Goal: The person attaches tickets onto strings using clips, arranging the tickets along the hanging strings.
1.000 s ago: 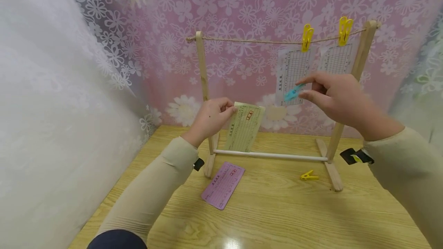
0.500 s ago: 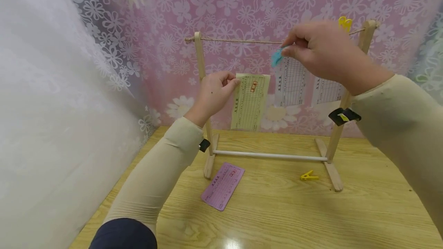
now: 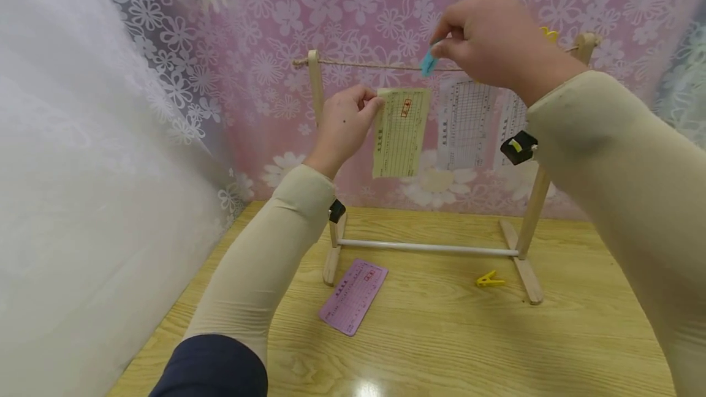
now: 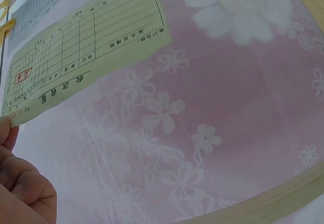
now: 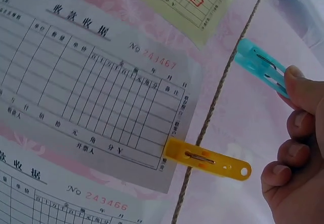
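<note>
My left hand (image 3: 349, 124) pinches a yellow receipt slip (image 3: 401, 139) by its upper left corner, and the slip hangs just below the rope (image 3: 375, 65). Above the rope, my right hand (image 3: 491, 41) holds a blue clothespin (image 3: 428, 64) between thumb and forefinger. In the right wrist view the tip of this blue clothespin (image 5: 260, 64) overlaps the rope's edge. A white receipt slip (image 3: 465, 124) hangs from the rope by a yellow clothespin (image 5: 207, 158). Beyond it hangs a second white receipt slip (image 3: 513, 121), partly hidden by my right arm.
The rope is strung between the wooden posts of a stand (image 3: 531, 207), joined low down by a white rod (image 3: 427, 247). A pink receipt slip (image 3: 354, 296) and a yellow clothespin (image 3: 489, 279) lie on the wooden table (image 3: 430, 336). A flowered curtain (image 3: 265, 97) hangs behind.
Both hands have risen, the left bringing the yellow receipt slip up near the rope. My right hand has also moved left, carrying the blue clothespin from below the rope to rope height.
</note>
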Available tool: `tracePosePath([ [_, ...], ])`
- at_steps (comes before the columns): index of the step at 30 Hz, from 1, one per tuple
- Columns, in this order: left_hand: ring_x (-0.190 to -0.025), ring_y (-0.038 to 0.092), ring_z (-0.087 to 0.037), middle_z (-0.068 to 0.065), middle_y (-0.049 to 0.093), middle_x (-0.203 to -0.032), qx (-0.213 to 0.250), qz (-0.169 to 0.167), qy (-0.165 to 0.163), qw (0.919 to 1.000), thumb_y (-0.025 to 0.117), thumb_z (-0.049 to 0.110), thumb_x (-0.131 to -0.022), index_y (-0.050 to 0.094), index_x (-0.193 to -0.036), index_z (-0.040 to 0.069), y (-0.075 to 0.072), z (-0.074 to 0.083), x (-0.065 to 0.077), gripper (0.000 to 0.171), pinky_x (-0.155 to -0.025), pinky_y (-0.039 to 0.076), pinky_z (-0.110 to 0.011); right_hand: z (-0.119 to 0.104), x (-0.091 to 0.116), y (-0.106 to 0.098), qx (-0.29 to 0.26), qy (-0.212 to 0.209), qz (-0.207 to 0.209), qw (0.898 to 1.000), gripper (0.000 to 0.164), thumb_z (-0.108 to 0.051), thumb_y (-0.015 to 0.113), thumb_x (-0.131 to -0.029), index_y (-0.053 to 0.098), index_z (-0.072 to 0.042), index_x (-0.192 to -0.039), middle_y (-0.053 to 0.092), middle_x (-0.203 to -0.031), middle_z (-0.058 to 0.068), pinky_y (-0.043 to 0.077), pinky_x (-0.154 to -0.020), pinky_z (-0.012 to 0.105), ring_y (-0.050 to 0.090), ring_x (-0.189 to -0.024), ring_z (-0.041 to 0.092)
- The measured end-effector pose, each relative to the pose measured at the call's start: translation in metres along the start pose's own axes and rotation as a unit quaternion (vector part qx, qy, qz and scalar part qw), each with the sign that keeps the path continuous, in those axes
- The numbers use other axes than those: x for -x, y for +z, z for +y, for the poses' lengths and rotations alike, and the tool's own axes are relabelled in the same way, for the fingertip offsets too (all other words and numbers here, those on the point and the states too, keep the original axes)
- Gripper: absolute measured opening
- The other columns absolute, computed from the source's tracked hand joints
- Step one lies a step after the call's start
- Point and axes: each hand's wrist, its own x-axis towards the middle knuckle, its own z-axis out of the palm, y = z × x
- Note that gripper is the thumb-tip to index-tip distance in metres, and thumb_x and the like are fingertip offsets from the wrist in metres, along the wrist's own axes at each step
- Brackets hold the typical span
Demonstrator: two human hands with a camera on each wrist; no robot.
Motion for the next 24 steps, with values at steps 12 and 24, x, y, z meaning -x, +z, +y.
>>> tracePosePath([
  [12,-0.059,0.043,-0.018,-0.001,0.059,-0.081,-0.022,0.005,-0.013,0.9997,0.056,0.038,-0.105,0.071,-0.111,0.017,0.0,0.006,-0.005,0.026,-0.053,0.035,-0.028,-0.001,-0.008,0.006,-0.022,0.034,-0.035,0.999,0.035,-0.032,0.05,-0.108,0.068,-0.005,-0.121,0.064,-0.112,0.015,0.043,-0.071,0.043,0.052,-0.083,0.031],
  [24,-0.066,0.046,-0.016,0.0,0.061,-0.083,-0.012,-0.003,-0.002,0.9999,0.059,0.036,-0.104,0.072,-0.112,0.017,0.001,0.009,-0.003,0.025,-0.058,0.036,-0.027,-0.001,-0.003,0.011,-0.004,0.018,-0.057,0.998,0.034,-0.028,0.054,-0.106,0.066,-0.007,-0.131,0.064,-0.112,0.017,0.047,-0.074,0.045,0.054,-0.086,0.033],
])
